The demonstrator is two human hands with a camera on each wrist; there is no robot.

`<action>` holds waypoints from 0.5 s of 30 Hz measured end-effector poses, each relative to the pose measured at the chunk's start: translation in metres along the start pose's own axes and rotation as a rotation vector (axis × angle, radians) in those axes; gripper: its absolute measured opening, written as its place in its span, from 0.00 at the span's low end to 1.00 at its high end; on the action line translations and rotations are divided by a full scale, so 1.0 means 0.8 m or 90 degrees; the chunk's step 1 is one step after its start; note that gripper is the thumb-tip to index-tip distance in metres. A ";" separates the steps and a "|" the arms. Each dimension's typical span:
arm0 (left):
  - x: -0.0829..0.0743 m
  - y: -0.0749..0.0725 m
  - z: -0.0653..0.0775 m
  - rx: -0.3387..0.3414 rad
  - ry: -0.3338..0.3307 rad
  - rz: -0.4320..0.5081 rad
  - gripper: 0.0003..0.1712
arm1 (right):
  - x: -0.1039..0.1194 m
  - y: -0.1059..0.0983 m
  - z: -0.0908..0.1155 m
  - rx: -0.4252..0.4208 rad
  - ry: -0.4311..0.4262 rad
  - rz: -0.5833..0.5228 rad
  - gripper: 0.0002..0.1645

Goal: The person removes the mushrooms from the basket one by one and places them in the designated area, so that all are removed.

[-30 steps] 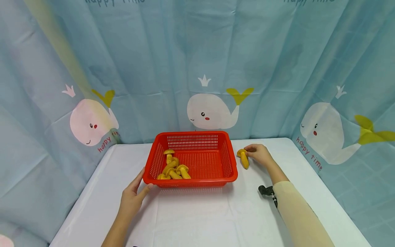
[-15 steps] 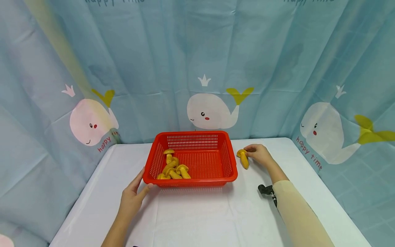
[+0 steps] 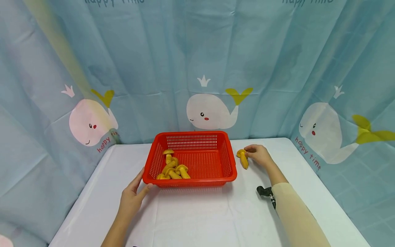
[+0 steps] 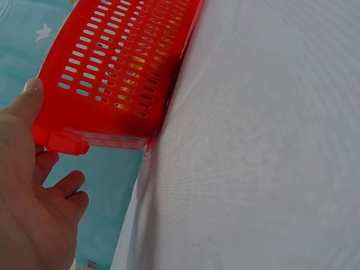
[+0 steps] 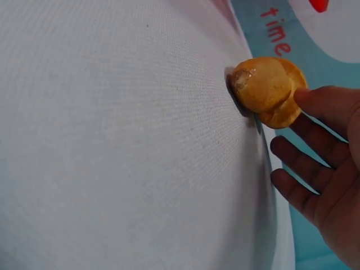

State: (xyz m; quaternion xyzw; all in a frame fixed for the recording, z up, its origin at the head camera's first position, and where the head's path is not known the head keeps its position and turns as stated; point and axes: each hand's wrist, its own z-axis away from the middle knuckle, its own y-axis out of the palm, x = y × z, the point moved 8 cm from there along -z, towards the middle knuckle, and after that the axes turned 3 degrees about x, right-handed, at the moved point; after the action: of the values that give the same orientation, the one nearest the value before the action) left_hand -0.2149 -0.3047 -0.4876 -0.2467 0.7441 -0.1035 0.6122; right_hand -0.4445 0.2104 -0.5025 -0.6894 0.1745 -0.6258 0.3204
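A red plastic basket with slotted walls stands on the white table. Several yellow-brown mushrooms lie in its left part. My left hand holds the basket's near left corner, thumb on the rim and a finger beneath it, as the left wrist view shows. To the basket's right, one more mushroom lies on the table with its cap towards the back. Thumb and forefinger of my right hand pinch it near the cap. In the right wrist view, this mushroom touches the thumb; the other fingers are spread apart.
A black object with a short bent head lies by my right sleeve, which partly covers it. Behind the table hangs a blue curtain with whale prints, also along both sides.
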 end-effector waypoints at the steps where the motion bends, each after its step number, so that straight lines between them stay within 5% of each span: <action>1: 0.000 0.000 -0.001 0.000 0.000 0.001 0.43 | 0.000 -0.001 0.000 -0.004 -0.002 0.002 0.20; 15: 0.001 0.001 -0.002 -0.009 0.008 -0.001 0.44 | 0.022 -0.011 0.022 -0.071 -0.041 0.009 0.17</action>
State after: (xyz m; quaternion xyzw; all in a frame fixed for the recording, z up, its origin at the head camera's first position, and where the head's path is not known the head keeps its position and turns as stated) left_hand -0.2168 -0.3050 -0.4883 -0.2511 0.7484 -0.1006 0.6056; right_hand -0.4259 0.2098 -0.4836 -0.7248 0.2031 -0.5903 0.2914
